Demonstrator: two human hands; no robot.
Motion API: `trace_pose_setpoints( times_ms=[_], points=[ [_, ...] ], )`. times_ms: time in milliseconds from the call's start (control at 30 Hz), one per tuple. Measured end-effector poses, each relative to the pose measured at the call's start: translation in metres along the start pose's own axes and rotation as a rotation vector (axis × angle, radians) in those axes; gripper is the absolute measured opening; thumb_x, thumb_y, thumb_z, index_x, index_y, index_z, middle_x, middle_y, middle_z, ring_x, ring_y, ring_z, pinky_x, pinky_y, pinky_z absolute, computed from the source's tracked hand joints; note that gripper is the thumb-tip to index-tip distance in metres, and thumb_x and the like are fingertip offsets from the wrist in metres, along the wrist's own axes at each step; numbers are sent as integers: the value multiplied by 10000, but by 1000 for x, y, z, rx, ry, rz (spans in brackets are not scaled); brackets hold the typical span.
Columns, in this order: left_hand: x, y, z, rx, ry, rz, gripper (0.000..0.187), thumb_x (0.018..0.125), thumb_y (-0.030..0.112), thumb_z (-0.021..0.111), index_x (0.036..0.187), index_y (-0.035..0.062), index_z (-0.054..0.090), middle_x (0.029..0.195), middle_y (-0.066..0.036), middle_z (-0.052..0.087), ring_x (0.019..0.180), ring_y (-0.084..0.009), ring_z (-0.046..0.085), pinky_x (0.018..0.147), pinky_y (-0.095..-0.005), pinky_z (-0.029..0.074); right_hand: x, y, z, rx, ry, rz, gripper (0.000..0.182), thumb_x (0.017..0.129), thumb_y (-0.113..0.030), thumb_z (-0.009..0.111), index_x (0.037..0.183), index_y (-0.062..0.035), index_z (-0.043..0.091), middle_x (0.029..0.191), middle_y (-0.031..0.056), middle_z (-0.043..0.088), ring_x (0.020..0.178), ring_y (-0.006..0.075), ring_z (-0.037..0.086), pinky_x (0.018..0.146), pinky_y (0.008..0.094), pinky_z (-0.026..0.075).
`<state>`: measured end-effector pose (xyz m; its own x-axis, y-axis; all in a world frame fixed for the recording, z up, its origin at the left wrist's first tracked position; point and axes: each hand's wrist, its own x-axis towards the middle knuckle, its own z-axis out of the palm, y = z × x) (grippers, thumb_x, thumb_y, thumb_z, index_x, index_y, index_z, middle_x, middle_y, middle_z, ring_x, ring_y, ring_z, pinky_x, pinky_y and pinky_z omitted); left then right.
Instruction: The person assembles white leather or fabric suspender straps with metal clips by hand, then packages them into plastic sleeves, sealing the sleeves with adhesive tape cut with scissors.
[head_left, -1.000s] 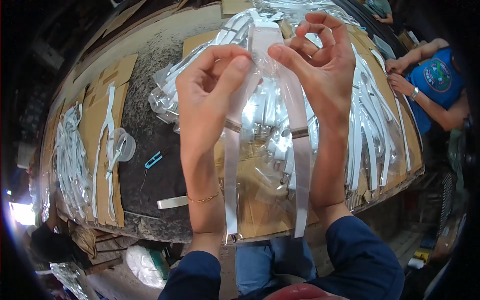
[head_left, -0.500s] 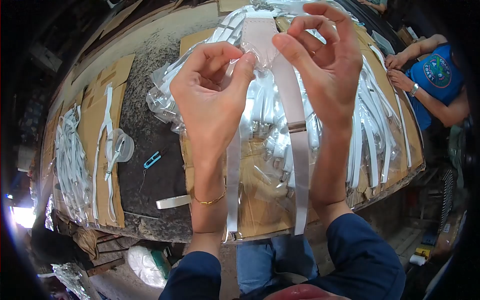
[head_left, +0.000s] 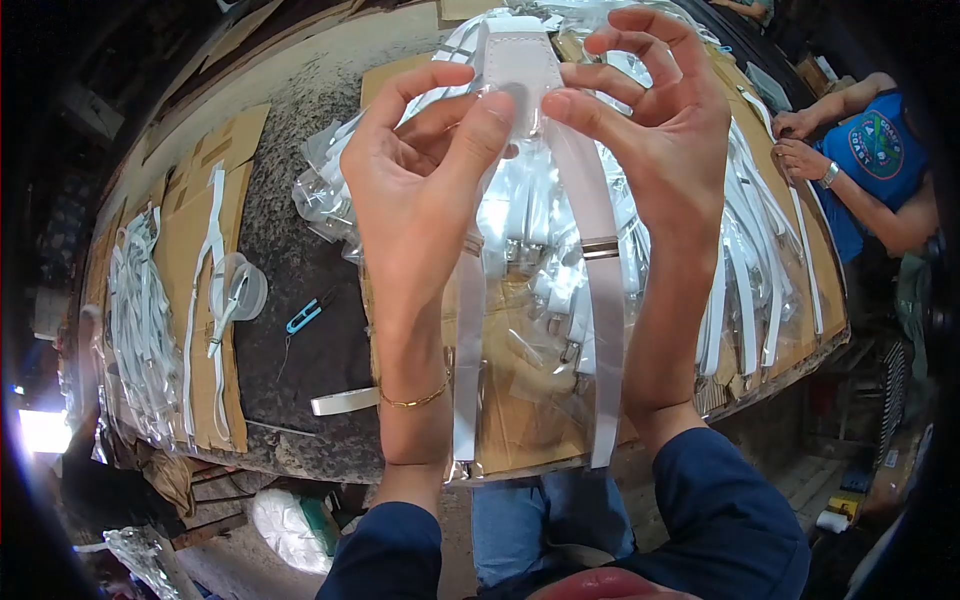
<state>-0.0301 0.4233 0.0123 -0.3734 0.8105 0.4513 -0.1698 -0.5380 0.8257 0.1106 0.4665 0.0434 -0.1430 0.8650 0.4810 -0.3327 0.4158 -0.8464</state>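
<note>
Showing at upper centre is a pale strap set with a stitched joint piece (head_left: 522,65), raised between the two hands above the table (head_left: 330,440). The left hand (head_left: 425,155) has its thumb at the joint piece's left edge, forefinger apart from the thumb; whether the other fingers grip behind cannot be told. The right hand (head_left: 655,120) has thumb and forefinger at the opposite edge, remaining fingers raised; a firm pinch cannot be confirmed. Two bands run down between the forearms to the table's near edge, each with a metal slide buckle (head_left: 600,248).

Behind and beneath is a pile of white straps in clear plastic (head_left: 520,215) on a brown cardboard sheet (head_left: 520,425). To the left lie blue-handled thread snips (head_left: 303,318), a short white band (head_left: 345,403) and a round clear plastic container (head_left: 254,290). At far right, another person (head_left: 870,150) has both hands at the table.
</note>
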Motion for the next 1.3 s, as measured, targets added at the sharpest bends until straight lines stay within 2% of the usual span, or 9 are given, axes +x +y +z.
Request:
trace_pose_setpoints(
  times_ms=[67, 133, 300, 433, 667, 733, 833, 933, 1300],
  points=[
    [3, -1, -4, 80, -37, -18, 304, 799, 54, 777, 1038, -78, 643, 886, -122, 698, 721, -117, 650, 618, -199, 487, 0, 5, 1, -7, 33, 46, 541, 730, 138, 737, 1174, -19, 472, 928, 76, 608, 841, 145, 658, 721, 242, 560],
    [2, 1, -8, 101, -46, -47, 306, 803, 45, 770, 1055, -78, 648, 911, -130, 701, 745, -134, 661, 667, -227, 515, 2, 24, -4, -153, -52, -252, 588, 721, 75, 794, 1220, -2, 492, 1099, 107, 559, 911, 191, 682, 806, 279, 589],
    [1, 1, -11, 82, -54, -65, 264, 797, 29, 771, 1020, -71, 673, 920, -132, 706, 770, -146, 672, 705, -249, 536, 0, 23, -14, -282, -45, -103, 530, 744, 8, 806, 1199, 25, 535, 982, 112, 666, 859, 159, 688, 770, 254, 574],
    [0, 5, -4, 163, 1, -8, 299, 787, 55, 796, 1023, -68, 658, 845, -106, 702, 735, -110, 651, 615, -195, 487, -2, 21, -6, -298, 14, -58, 487, 750, -10, 812, 1165, 36, 561, 850, 92, 713, 814, 130, 687, 741, 223, 553],
    [1, -4, -4, 258, 149, 126, 244, 785, 43, 800, 944, -39, 634, 802, -74, 695, 708, -74, 621, 629, -174, 472, -5, 30, 6, -249, 29, -124, 464, 765, 38, 783, 1164, 45, 547, 880, 88, 708, 796, 126, 684, 741, 217, 555],
    [-1, -5, 0, 252, 153, 148, 235, 801, 52, 788, 955, -40, 635, 806, -73, 693, 723, -75, 622, 645, -180, 476, -5, 29, 6, -235, 11, -81, 325, 812, 25, 743, 1103, 47, 601, 998, 131, 699, 904, 142, 672, 817, 242, 536],
    [-4, -2, 6, 206, 137, 173, 224, 822, 66, 764, 969, -46, 636, 832, -79, 691, 764, -84, 629, 686, -199, 488, -1, 23, 7, -123, 61, -10, 506, 751, 116, 738, 1164, 3, 468, 834, 78, 651, 774, 130, 658, 697, 238, 548],
    [-5, -2, 7, 227, 78, 197, 230, 816, 72, 749, 973, -54, 638, 868, -89, 693, 807, -104, 639, 734, -225, 499, -1, 11, 11, -92, 129, -11, 487, 763, 96, 741, 1155, 17, 464, 763, 75, 669, 731, 118, 653, 681, 234, 537],
    [-5, -12, 8, 469, -29, 323, 286, 783, -11, 765, 1033, -68, 639, 981, -87, 683, 921, -121, 637, 823, -225, 490, -1, 16, 15, -209, 200, -60, 553, 731, 54, 794, 1167, 7, 457, 761, 61, 652, 688, 94, 626, 634, 207, 508]
  ],
)
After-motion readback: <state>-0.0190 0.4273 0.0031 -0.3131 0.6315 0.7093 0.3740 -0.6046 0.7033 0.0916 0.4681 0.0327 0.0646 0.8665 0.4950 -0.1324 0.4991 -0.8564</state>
